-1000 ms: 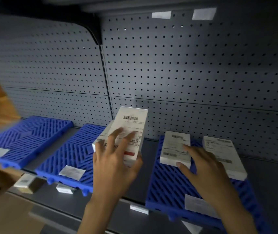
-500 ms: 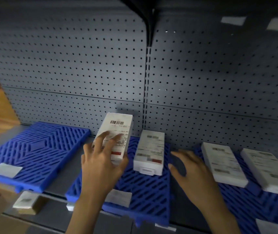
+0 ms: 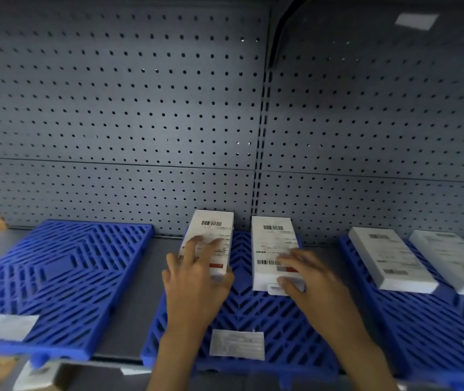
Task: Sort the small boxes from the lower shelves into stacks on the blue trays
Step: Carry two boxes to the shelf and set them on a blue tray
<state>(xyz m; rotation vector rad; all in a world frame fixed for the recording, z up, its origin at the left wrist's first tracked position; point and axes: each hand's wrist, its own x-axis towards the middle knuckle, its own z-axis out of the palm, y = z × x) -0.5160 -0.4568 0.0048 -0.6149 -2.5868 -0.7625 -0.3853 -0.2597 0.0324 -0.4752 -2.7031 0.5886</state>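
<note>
My left hand [image 3: 197, 280] grips a white labelled box [image 3: 211, 232] over the back left of the middle blue tray [image 3: 253, 311]. A second white box [image 3: 273, 244] lies flat on that tray to its right, and my right hand [image 3: 312, 286] touches its near end, fingertips on the label and the front edge. The right blue tray [image 3: 411, 314] carries two more white boxes, one [image 3: 389, 258] beside the other [image 3: 451, 261]. The left blue tray [image 3: 56, 275] holds no box.
All three trays lie on a grey shelf [image 3: 137, 292] backed by a perforated grey panel [image 3: 140, 108]. White label cards [image 3: 236, 344] sit at the tray fronts. A small white box [image 3: 39, 373] lies below the shelf edge at lower left. Wood shows at the far left.
The view has swung left, so the trays sit further right in frame. My left hand has lowered its box toward the middle tray. My right hand has come onto the box lying there.
</note>
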